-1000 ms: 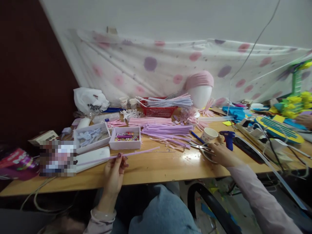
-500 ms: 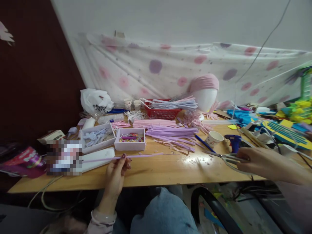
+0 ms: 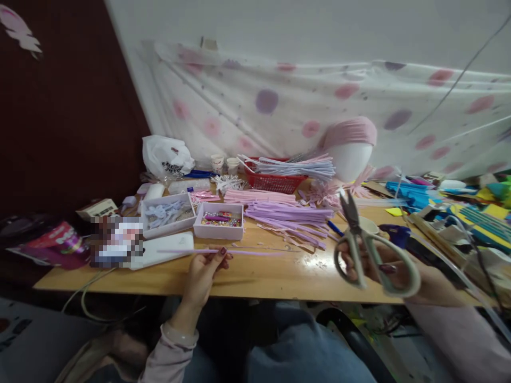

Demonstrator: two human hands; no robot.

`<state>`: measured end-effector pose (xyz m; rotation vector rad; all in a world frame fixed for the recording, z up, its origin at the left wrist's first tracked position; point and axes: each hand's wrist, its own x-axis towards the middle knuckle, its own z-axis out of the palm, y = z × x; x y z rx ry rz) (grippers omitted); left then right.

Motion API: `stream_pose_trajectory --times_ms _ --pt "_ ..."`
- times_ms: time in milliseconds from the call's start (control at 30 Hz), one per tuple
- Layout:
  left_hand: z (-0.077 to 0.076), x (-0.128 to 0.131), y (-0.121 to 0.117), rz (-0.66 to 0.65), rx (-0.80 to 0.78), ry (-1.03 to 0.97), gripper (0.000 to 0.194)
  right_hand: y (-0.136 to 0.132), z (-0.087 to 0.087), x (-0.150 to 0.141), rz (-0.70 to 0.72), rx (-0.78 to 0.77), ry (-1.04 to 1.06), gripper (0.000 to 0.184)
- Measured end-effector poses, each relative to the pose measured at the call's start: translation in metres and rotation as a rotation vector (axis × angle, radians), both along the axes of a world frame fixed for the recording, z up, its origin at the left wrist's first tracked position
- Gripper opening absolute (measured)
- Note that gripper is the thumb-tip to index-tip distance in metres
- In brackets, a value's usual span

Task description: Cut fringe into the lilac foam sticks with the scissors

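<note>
Between thumb and fingers, my left hand (image 3: 205, 271) pinches a thin lilac pipe cleaner (image 3: 251, 253), held level above the table's front part. My right hand (image 3: 383, 266) grips a pair of scissors (image 3: 354, 234) with pale handles, raised off the table, blades pointing up and slightly apart. Fingers pass through the handle loops. Beyond the hands lies a bundle of lilac pipe cleaners (image 3: 291, 215), with pink pipe cleaners (image 3: 259, 197) behind it. A white box of beads (image 3: 219, 232) stands just past my left hand.
A red basket (image 3: 275, 183) holds pale pipe cleaners near a white head form (image 3: 351, 157). Behind the scissors are a paper cup (image 3: 368, 225) and a blue glue gun (image 3: 395, 234). A power strip (image 3: 435, 239) with cables lies right. A white tray (image 3: 167, 233) stands left.
My right hand has lifted the scissors off the right side of the table and turned them blades up. My left hand still pinches the pipe cleaner. The view has shifted.
</note>
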<state>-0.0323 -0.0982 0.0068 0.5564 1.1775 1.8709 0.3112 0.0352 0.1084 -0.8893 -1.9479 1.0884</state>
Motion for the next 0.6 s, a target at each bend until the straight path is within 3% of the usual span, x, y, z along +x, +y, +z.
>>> stream_pose_trajectory --times_ms 67,133,233,333,600 --pt "-0.003 0.000 0.001 0.021 0.003 0.017 0.041 -0.003 -0.009 -0.033 0.276 -0.264 0.052 0.053" --pt "-0.003 -0.001 0.001 0.040 0.007 0.041 0.040 -0.005 -0.014 -0.064 0.345 -0.355 0.072 0.055" --pt "0.000 -0.003 -0.001 0.055 0.009 0.086 0.037 -0.005 -0.021 -0.103 0.284 -0.306 0.053 0.038" --pt "0.002 -0.003 -0.002 0.061 0.011 0.165 0.034 -0.007 -0.036 -0.128 0.211 -0.188 0.058 0.038" --pt "-0.011 0.004 0.009 0.053 -0.012 0.256 0.030 -0.015 -0.079 -0.131 0.193 -0.094 0.090 0.024"
